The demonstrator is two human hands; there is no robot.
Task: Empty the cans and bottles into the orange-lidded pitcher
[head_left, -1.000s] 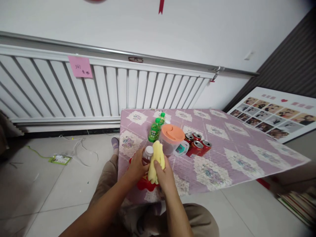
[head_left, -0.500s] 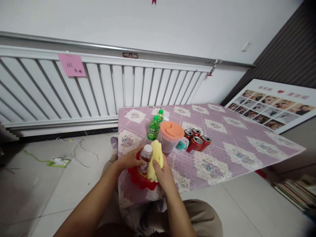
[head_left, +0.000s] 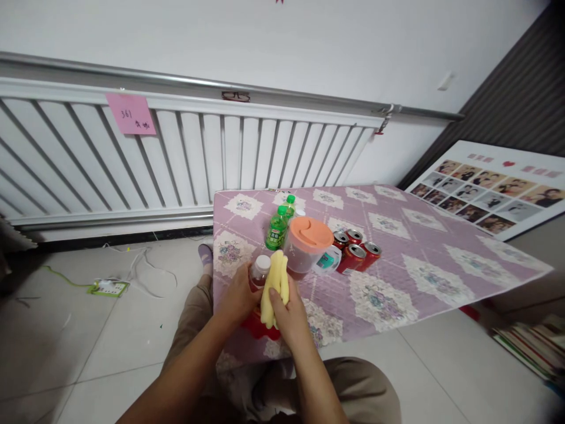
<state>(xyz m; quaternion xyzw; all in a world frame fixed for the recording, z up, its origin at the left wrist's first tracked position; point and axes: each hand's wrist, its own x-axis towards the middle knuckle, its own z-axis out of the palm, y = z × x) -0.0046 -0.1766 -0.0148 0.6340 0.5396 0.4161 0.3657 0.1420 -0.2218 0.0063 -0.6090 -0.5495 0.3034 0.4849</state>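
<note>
My left hand (head_left: 237, 297) grips a small clear bottle with a white cap (head_left: 260, 269), held over a red object (head_left: 258, 325) at the near left corner of the table. My right hand (head_left: 288, 313) holds a yellow cloth (head_left: 276, 285) pressed against the bottle's right side. Just behind stand a clear jug with an orange lid (head_left: 308, 244) and two green bottles (head_left: 277, 228).
Several red cans (head_left: 356, 253) lie right of the jug on the purple patterned tablecloth (head_left: 397, 271). A white radiator (head_left: 176, 159) with a pink note (head_left: 130, 113) lines the wall. A power strip (head_left: 105, 287) and cables lie on the floor at left. A photo board (head_left: 485, 191) leans at right.
The bottle and cloth stay in my hands. My left hand has shifted its grip around the bottle, and the view has moved slightly.
</note>
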